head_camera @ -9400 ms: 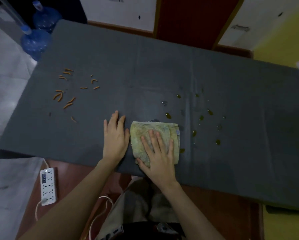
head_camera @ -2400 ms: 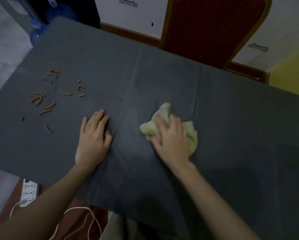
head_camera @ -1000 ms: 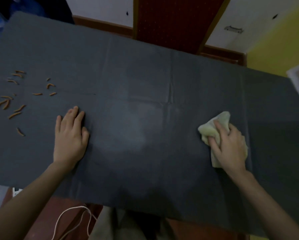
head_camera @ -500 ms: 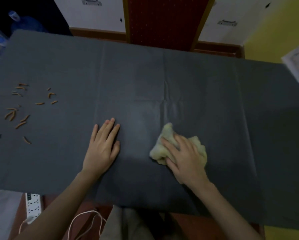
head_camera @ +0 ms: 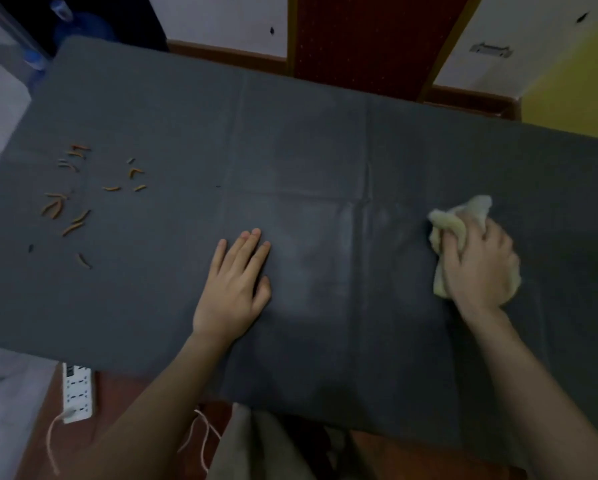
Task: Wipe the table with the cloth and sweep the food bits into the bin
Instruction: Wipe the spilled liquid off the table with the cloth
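Observation:
A dark grey cover lies over the table (head_camera: 308, 140). My right hand (head_camera: 477, 268) presses a crumpled pale yellow cloth (head_camera: 450, 220) onto it at the right side, fingers curled over the cloth. My left hand (head_camera: 235, 282) rests flat on the cover near the middle, palm down, fingers together, holding nothing. Several small orange food bits (head_camera: 72, 202) lie scattered at the left end of the table, well away from both hands. A paler wiped patch shows between my hands. No bin is in view.
A red chair back (head_camera: 370, 39) stands behind the far edge. Blue water bottles (head_camera: 72, 22) stand on the floor at the far left. A white power strip (head_camera: 77, 393) with a cord lies on the floor below the near edge.
My right hand has slid the cloth from the table's middle out to the right. The left hand stays flat in place. The liquid drops seen long before are gone.

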The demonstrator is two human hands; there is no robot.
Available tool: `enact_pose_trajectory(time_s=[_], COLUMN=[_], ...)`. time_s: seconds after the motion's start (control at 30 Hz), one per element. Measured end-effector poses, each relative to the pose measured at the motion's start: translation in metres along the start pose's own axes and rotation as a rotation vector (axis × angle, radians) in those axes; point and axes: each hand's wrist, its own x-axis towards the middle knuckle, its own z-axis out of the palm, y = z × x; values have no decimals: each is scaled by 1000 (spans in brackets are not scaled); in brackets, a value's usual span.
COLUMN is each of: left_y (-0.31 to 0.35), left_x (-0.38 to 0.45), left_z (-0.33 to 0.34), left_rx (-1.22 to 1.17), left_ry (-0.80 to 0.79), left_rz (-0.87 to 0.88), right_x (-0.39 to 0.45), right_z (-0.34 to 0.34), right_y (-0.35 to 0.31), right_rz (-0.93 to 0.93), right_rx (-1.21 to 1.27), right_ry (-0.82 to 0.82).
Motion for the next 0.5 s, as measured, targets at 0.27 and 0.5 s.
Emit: enact_pose_trajectory(time_s=[0.27, 0.5], left_y=[-1, -1], left_x=[-1, -2], left_z=[-1, -1], left_rx=[14, 2], left_ry=[-11, 25], left_rz=[-7, 11], right_x=[-46, -68], right_z=[25, -9], right_y=[-128, -2], right_rz=[-616, -678], right_rx=[71, 39], right_ry=[-133, -225])
